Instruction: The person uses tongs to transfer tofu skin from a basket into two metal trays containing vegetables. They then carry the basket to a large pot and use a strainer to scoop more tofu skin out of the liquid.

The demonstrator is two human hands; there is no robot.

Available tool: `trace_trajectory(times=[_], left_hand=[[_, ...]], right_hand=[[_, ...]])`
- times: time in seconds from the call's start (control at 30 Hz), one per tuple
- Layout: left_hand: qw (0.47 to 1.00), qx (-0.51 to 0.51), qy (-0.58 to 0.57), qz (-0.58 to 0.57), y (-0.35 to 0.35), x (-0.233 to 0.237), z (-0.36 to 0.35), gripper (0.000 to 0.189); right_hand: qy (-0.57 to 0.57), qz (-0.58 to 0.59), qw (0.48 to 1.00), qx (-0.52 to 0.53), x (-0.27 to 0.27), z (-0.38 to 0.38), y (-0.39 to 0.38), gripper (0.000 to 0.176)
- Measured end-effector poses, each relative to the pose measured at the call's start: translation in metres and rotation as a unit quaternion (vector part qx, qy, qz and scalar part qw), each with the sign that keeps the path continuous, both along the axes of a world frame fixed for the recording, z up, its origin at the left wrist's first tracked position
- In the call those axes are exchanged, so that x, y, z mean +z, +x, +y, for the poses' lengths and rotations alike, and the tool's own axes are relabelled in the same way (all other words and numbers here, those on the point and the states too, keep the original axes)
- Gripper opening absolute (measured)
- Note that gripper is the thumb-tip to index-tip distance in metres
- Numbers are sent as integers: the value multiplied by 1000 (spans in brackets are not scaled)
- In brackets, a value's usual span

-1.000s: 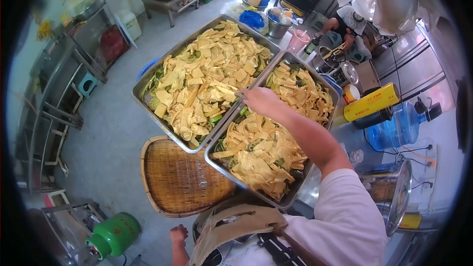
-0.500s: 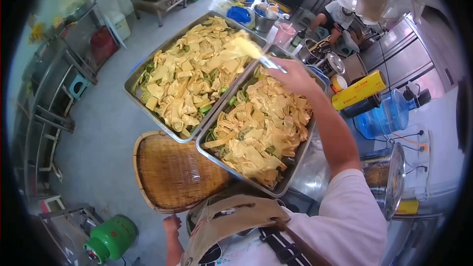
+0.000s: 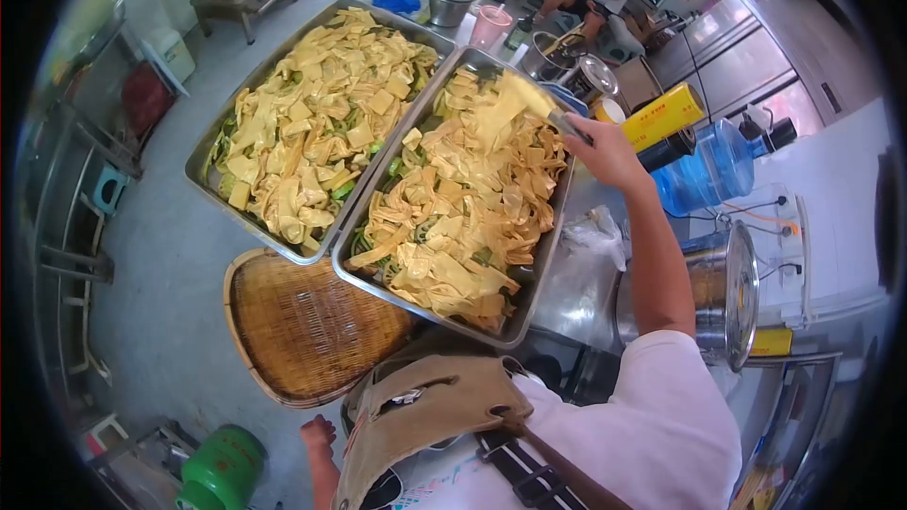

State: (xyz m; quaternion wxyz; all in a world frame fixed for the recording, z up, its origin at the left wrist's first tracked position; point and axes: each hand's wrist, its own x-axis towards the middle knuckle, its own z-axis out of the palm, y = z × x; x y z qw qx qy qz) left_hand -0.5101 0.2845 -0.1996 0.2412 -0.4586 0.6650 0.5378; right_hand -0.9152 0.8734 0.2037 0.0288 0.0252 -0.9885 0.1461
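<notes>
At upper centre, right hand (image 3: pixel 609 150) clasps a metal utensil (image 3: pixel 570 126) bearing yellow sheets (image 3: pixel 515 104) over the right tray (image 3: pixel 420 309), slack grip perhaps spilling them past the rim; left hand (image 3: pixel 319 432), lower left, finger state unclear.

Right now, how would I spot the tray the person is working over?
Start with the big blue water bottle at the right. Left of it, two steel trays heaped with yellow food lie side by side; you want the right-hand tray. Unlike its neighbour, it has metal tongs held over it in the person's right hand.
</notes>
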Motion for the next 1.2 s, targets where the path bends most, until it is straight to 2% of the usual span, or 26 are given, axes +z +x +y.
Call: trace_trajectory(times=[0.03,0.17,0.23,0.3,0.4,0.47,0.53,0.57,0.67,0.77,0.87,0.9,1.1,1.2], left_hand=[[1000,-2,0,2,-2,1,-2,16],[999,-25,-2,42,-13,3,-2,17],[999,19,10,35,-22,8,-2,18],[991,127,36,-10,-39,29,8,20],[992,117,49,4,-38,31,7,22],[998,36,18,41,-32,26,4,22],[998,-4,3,60,-23,22,1,22],[998,-3,5,60,-18,20,0,22],[998,3,3,67,-6,16,2,21],[998,6,-8,62,3,13,6,20],[999,-8,-20,29,1,17,12,21],[999,-15,-23,22,-2,17,14,21],[999,-20,-25,37,-12,8,17,22],[998,-15,-15,67,-13,9,13,23]], right_hand=[[7,-36,999,31,-2,4,1,26],[-20,-27,999,25,-25,23,-1,25],[-27,-59,998,13,-31,22,-4,25],[-15,-122,992,3,-47,21,-8,28],[50,-157,986,-6,-81,11,-14,31],[104,-167,980,2,-96,-3,-16,32],[153,-186,970,22,-106,-14,-15,30],[162,-190,968,15,-105,-19,-12,26],[159,-165,973,13,-90,-12,-3,29],[68,-130,988,-53,-56,-5,9,34],[-8,-39,998,-40,-45,26,13,39],[4,-2,1000,-24,-45,34,13,41],[-75,-43,996,-29,-46,48,10,40],[-113,-127,982,-79,-50,42,13,41]])
